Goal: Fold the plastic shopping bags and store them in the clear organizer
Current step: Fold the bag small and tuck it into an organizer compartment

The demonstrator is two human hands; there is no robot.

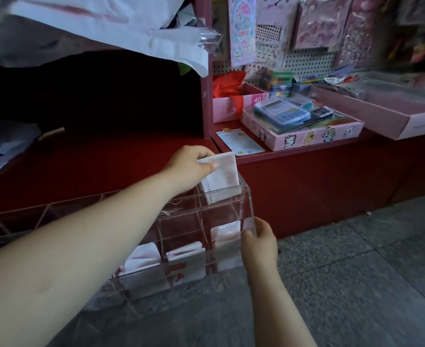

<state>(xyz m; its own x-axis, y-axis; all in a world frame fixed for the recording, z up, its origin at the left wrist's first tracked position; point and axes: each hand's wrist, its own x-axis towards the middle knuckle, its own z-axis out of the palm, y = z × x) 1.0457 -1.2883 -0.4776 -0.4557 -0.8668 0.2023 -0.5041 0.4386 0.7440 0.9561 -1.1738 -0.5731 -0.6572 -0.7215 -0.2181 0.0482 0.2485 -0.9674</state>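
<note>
Pinched between the thumb and fingers of the left hand (pixel 191 162), a folded bag (pixel 222 179) stands upright. Its lower half is already down inside the far right compartment of the clear organizer (pixel 247 196). Below that grip and nearer the person, the right hand (pixel 259 242) grips the organizer's front right corner, fingers curled round the edge.

I judge the bag to be very light, thin and slick. It is a soft packet of layers that would likely spring open if let go before the compartment walls hold it. The best hold looks like the top edge, where the pinch sits now, squeezing all the layers together. The organizer looks stiff, hard and smooth, probably light enough to slide, so bracing it at a corner makes sense.

By count there is one bag in the pinch and one organizer. Three stored bags (pixel 185 251) sit folded in the compartments below the grip. A pale patch just beside the right hand's fingers may be a fourth or a reflection; I cannot tell. Above and to the left of the grip hangs a heap of loose white plastic (pixel 101 28), seemingly unfolded bags, too tangled to count.
</note>
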